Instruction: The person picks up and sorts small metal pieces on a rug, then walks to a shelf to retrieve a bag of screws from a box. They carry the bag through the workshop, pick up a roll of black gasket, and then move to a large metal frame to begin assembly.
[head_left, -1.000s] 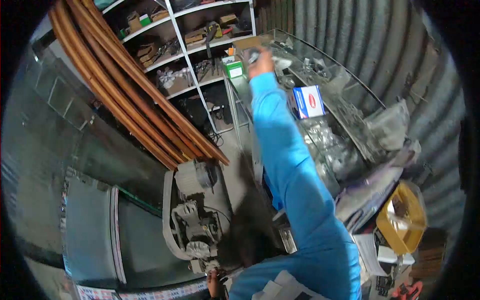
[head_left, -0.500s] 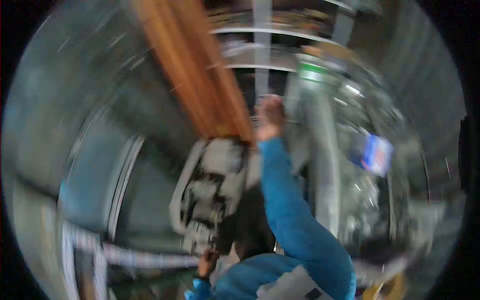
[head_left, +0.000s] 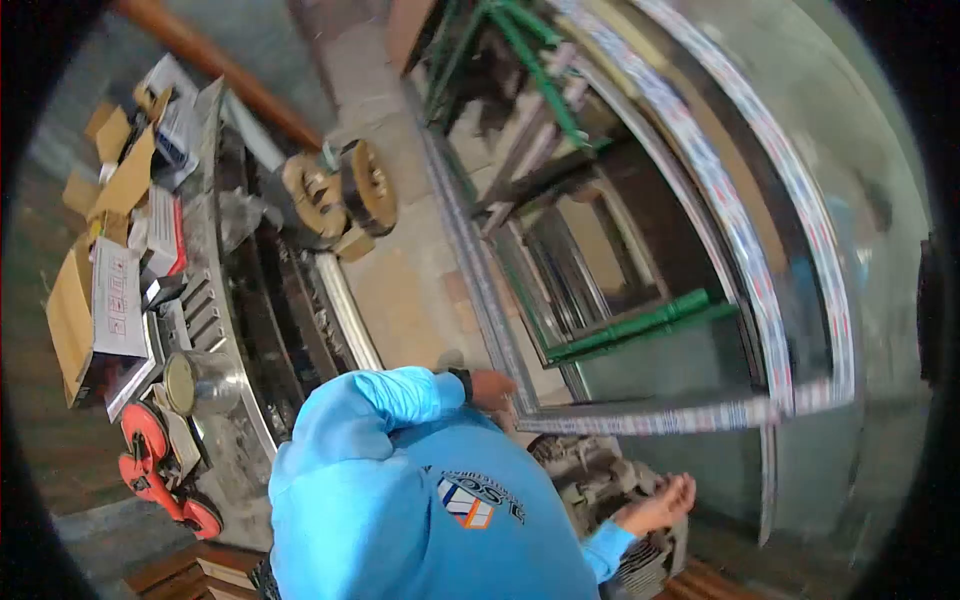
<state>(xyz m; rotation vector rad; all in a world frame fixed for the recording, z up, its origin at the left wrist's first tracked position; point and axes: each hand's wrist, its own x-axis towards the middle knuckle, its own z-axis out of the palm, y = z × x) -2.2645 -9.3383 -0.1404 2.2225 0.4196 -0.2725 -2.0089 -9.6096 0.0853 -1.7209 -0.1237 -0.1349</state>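
Observation:
My left hand [head_left: 491, 391], with a dark band at the wrist, is at the near corner of a large rectangular frame [head_left: 650, 418] covered in printed tape. Its fingers point toward that corner and are mostly hidden behind the back of the hand. Lower right, my right hand [head_left: 660, 506] hangs below the frame's near edge, fingers loosely curled and slightly apart, with nothing in it. Beneath it are grey, cluttered parts [head_left: 640, 575]. Behind the near frame stands another taped frame [head_left: 815, 230].
On the left, a workbench [head_left: 240, 370] carries opened cardboard boxes [head_left: 118, 290], a clear jar [head_left: 212, 385] and a red suction lifter [head_left: 145, 465]. Tape rolls [head_left: 368, 188] sit at its far end. Green metal bars [head_left: 640, 330] cross inside the frames. Floor [head_left: 400, 300] runs between bench and frames.
My view has swung round, putting the bench on the left and the taped frames on the right. The right hand has dropped from its outstretched reach to low beside my body.

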